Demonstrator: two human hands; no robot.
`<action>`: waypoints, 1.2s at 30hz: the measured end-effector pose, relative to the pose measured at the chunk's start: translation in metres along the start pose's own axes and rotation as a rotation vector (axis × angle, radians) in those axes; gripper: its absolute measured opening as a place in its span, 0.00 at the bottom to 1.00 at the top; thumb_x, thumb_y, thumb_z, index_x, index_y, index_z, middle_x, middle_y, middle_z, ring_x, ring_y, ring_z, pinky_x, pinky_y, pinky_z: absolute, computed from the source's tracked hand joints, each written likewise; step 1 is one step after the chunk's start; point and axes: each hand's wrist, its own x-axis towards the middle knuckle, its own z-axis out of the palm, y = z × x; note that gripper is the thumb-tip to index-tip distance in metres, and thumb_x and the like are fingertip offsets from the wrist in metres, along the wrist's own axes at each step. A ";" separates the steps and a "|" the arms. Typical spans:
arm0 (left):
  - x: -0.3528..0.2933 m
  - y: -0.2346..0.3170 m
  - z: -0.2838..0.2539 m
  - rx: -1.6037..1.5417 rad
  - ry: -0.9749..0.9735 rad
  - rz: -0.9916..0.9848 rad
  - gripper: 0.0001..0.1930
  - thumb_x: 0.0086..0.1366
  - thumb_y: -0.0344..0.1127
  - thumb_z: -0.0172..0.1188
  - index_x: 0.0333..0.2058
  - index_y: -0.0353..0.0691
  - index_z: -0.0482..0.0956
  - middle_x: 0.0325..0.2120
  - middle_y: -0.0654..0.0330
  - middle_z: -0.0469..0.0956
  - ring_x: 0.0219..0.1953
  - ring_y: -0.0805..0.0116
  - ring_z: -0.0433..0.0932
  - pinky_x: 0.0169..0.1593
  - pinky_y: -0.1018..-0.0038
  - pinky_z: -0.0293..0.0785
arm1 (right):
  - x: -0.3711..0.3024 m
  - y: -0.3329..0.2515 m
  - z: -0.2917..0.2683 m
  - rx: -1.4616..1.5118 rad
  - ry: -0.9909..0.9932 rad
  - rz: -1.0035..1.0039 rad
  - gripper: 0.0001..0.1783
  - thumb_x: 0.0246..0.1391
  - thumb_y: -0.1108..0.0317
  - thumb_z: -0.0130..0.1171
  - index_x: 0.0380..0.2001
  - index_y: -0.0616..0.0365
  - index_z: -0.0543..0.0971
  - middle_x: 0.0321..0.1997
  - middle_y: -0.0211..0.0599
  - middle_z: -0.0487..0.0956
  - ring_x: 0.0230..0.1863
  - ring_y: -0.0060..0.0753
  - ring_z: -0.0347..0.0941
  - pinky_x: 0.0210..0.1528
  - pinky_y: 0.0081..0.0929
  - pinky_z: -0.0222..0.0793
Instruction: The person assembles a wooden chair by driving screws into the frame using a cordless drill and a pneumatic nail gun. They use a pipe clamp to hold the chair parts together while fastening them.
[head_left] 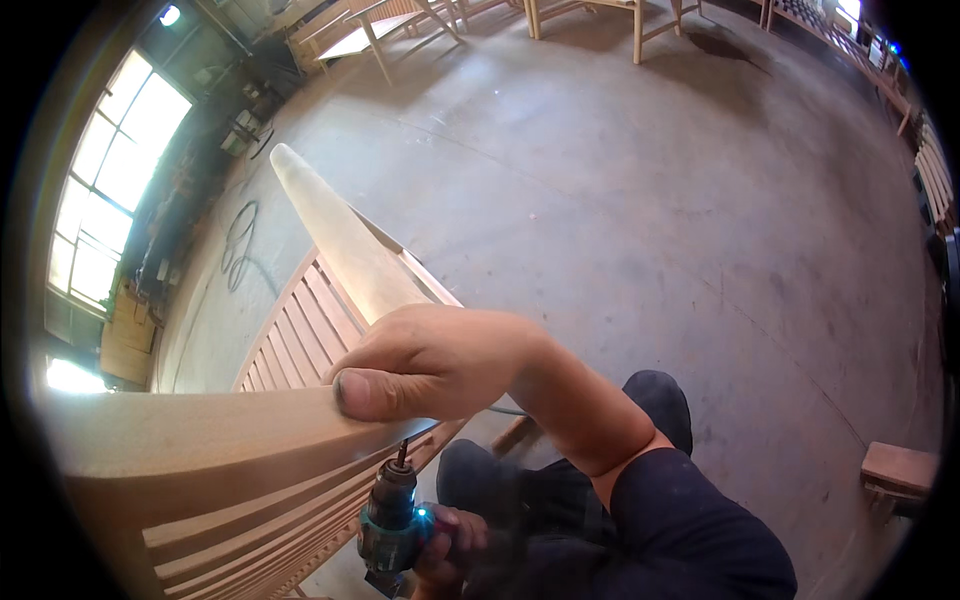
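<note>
There, my left hand pressed down on the curved top rail of the wooden chair, its grip closed over the edge with the thumb flat along the wood. Below the rail, my right hand held a teal cordless drill, its grip wrapped round the handle, the bit pointing up at the rail's underside above the concrete floor.

Bare concrete floor; unfinished wooden chair frames at the far side; tall paned window on the left; coiled cable beneath it.
</note>
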 end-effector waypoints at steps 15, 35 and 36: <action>-0.003 0.007 0.003 0.110 -0.023 -0.048 0.26 0.65 0.61 0.60 0.37 0.39 0.72 0.20 0.66 0.67 0.25 0.69 0.73 0.41 0.67 0.69 | 0.000 -0.008 -0.008 0.022 0.034 0.051 0.41 0.70 0.35 0.38 0.36 0.67 0.82 0.31 0.46 0.81 0.35 0.41 0.76 0.41 0.34 0.73; 0.004 0.007 0.010 0.083 0.014 0.032 0.13 0.65 0.44 0.58 0.35 0.40 0.71 0.18 0.62 0.69 0.22 0.64 0.74 0.40 0.63 0.73 | -0.002 -0.010 -0.003 -0.063 0.106 0.122 0.48 0.64 0.27 0.38 0.41 0.66 0.85 0.35 0.51 0.84 0.41 0.48 0.81 0.46 0.35 0.77; 0.003 0.008 0.009 0.152 0.022 0.052 0.13 0.65 0.43 0.58 0.35 0.40 0.71 0.18 0.62 0.69 0.22 0.64 0.74 0.40 0.63 0.73 | -0.004 -0.013 -0.004 -0.058 0.104 0.122 0.47 0.65 0.27 0.38 0.41 0.66 0.85 0.35 0.51 0.84 0.41 0.47 0.81 0.46 0.35 0.77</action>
